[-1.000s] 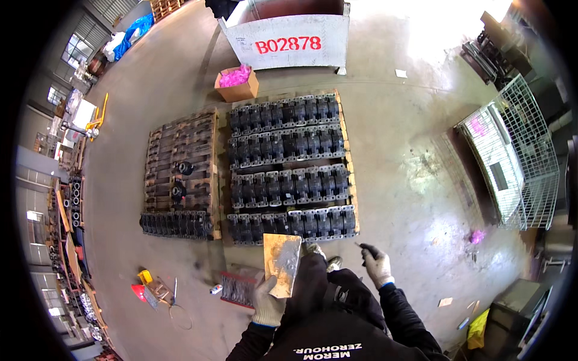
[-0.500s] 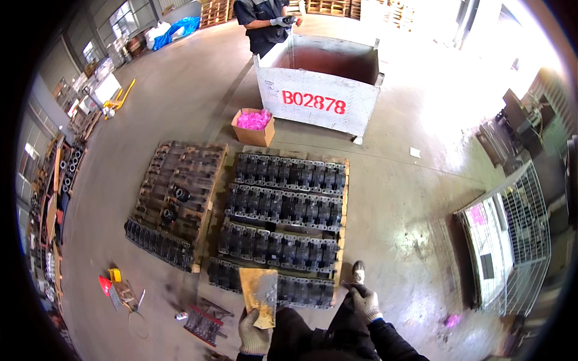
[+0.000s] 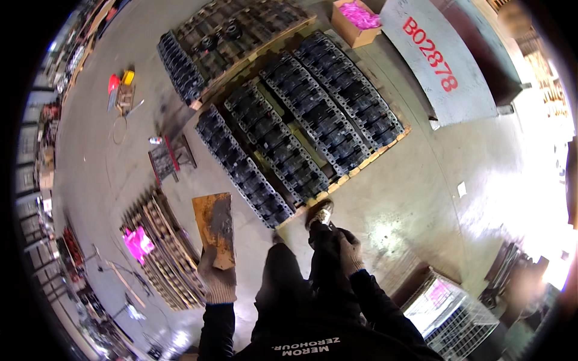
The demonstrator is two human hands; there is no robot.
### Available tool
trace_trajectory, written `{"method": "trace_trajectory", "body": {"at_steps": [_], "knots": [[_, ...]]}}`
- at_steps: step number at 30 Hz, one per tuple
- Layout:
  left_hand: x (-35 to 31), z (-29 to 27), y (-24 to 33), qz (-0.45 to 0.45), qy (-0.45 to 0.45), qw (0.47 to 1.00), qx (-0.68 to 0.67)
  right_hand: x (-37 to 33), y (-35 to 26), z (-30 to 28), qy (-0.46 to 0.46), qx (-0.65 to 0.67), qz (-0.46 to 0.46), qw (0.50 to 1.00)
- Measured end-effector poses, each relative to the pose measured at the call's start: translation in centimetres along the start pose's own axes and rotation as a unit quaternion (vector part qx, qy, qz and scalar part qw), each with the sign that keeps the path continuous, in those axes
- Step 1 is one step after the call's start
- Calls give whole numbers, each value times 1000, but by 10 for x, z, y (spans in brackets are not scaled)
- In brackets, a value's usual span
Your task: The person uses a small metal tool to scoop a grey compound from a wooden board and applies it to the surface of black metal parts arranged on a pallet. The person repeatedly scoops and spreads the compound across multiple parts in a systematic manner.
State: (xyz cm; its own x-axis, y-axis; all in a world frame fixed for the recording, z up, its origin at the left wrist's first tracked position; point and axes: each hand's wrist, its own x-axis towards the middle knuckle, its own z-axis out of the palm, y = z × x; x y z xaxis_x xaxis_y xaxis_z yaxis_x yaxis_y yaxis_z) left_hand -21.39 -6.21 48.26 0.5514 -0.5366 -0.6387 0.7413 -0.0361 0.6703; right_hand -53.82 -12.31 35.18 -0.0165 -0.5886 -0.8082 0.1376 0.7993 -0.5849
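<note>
My left hand [image 3: 218, 278], in a pale knit glove, is closed on the lower end of a flat rectangular board [image 3: 211, 218], yellowish brown with a grey smear. The board is held upright, left of my legs. My right hand [image 3: 350, 253], gloved too, is closed beside my right thigh. A small dark end shows at its fingers, too little to name. In front of my feet, rows of dark metal castings [image 3: 319, 114] lie on a wooden pallet [image 3: 346, 178]. My right shoe [image 3: 321, 212] is close to the pallet's near corner.
Another pallet [image 3: 257, 57] with castings stands at upper left. Beyond are a cardboard box [image 3: 349, 27] with pink plastic and a large grey metal bin [image 3: 442, 66]. A red-and-dark metal stand [image 3: 165, 161] and slatted stack [image 3: 165, 253] are left, a wire cage [image 3: 460, 322] lower right.
My view and body have turned to the left, so the pallets now lie slanted and the bin has shifted to the right. The slatted stack has come into view. Both hands remain closed.
</note>
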Motion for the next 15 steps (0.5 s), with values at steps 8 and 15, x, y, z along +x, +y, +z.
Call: {"method": "trace_trajectory", "body": {"at_steps": [8,15], "knots": [[-97,-41,-74,41,69,996,-39,-7,-13,1,-154,96,130,975],[-139,-53,-131,43,126,985,-105,54,80,-26,-267,204,204,919]]}}
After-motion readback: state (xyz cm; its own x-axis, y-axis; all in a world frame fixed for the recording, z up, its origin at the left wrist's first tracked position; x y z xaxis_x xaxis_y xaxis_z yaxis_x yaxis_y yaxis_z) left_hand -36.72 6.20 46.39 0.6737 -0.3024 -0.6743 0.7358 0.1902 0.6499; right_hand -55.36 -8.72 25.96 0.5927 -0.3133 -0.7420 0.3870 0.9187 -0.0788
